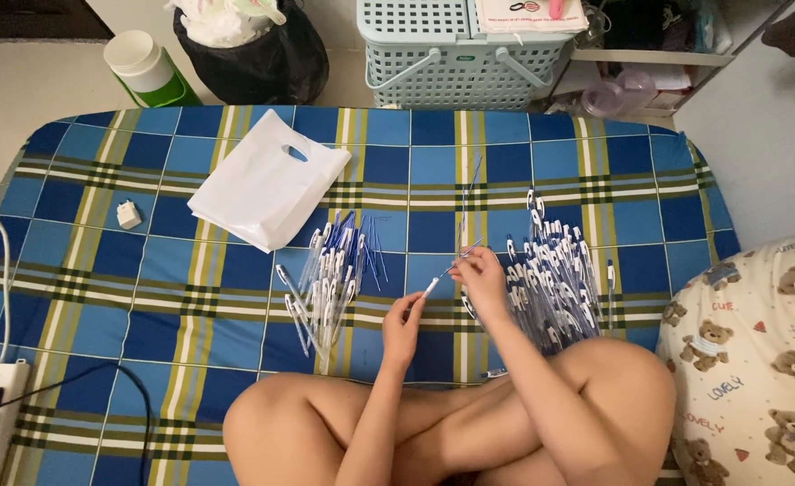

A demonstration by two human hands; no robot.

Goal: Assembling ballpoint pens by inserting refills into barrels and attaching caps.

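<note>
Crossed legs (451,423) of mine fill the near edge of the mattress (595,144), which wears a blue, yellow and white plaid sheet. Above my knees, my left hand (404,328) pinches the white end of a clear pen barrel (433,286) between thumb and fingertips, closed on it. My right hand (483,274) is closed too, gripping a thin blue refill (466,250) that meets the barrel's other end. Both hands sit near the middle of the mattress, a little toward the near edge.

Left of my hands lies a heap of pens (330,274) with blue refills fanned out above it. Right of my hands a denser pile of pen parts (550,270) touches my right knee. A flat white plastic bag (267,180) lies toward the far left, with a small white plug (128,214) near the left edge. A teddy-bear pillow (757,351) rests at the near right corner. A pale basket (456,54) stands on the floor beyond the far edge.
</note>
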